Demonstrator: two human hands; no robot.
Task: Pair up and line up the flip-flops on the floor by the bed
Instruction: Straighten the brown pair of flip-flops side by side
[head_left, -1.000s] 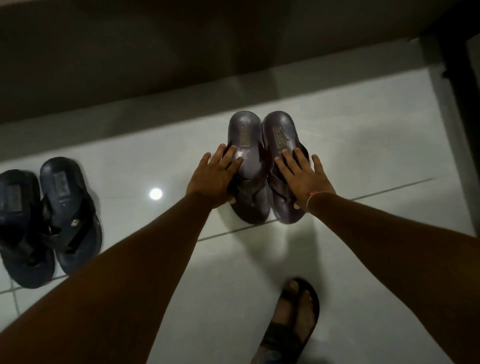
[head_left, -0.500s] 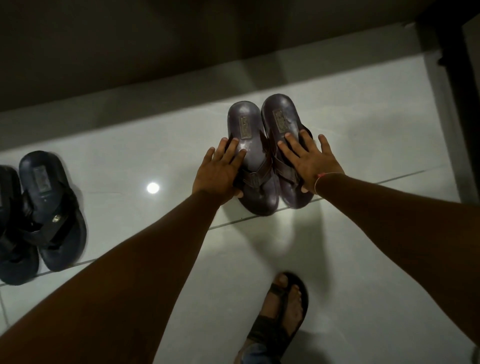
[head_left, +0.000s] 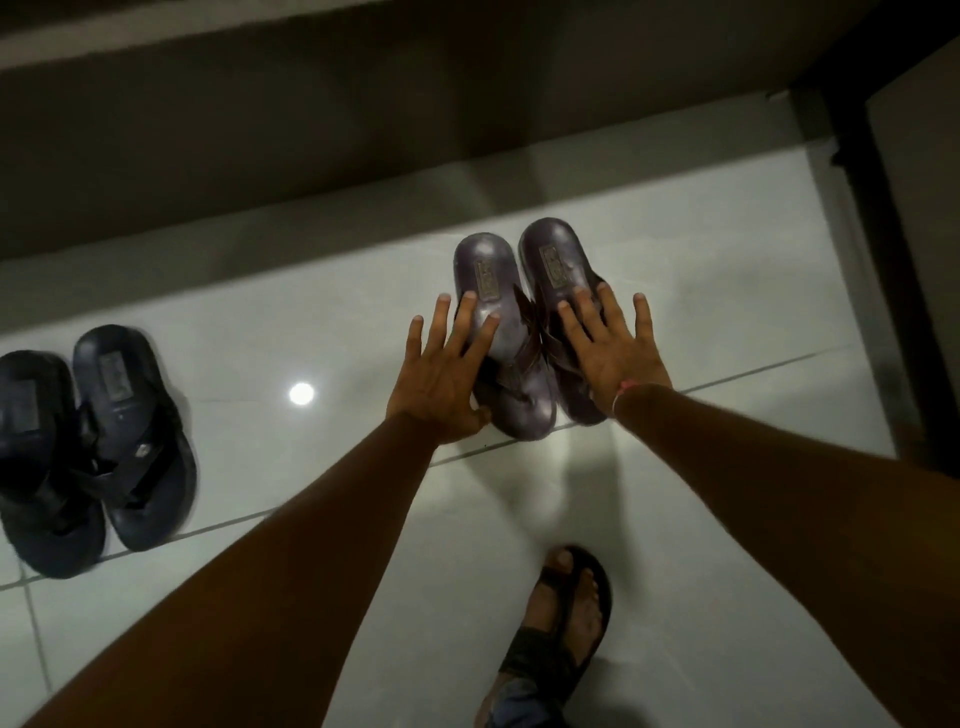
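Nearest the camera, a foot in a dark sandal (head_left: 558, 639) stands on the white tiled floor (head_left: 311, 270). Beyond it, the left hand (head_left: 441, 379) and right hand (head_left: 613, 348) lie flat with fingers spread over the brown flip-flops (head_left: 524, 332), which sit side by side, touching, heels toward the dark bed base (head_left: 363, 114). Well to the left, the black flip-flops (head_left: 88, 447) rest paired.

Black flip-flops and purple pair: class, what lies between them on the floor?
Head view: between black flip-flops and purple pair, only bare tile with a light reflection.
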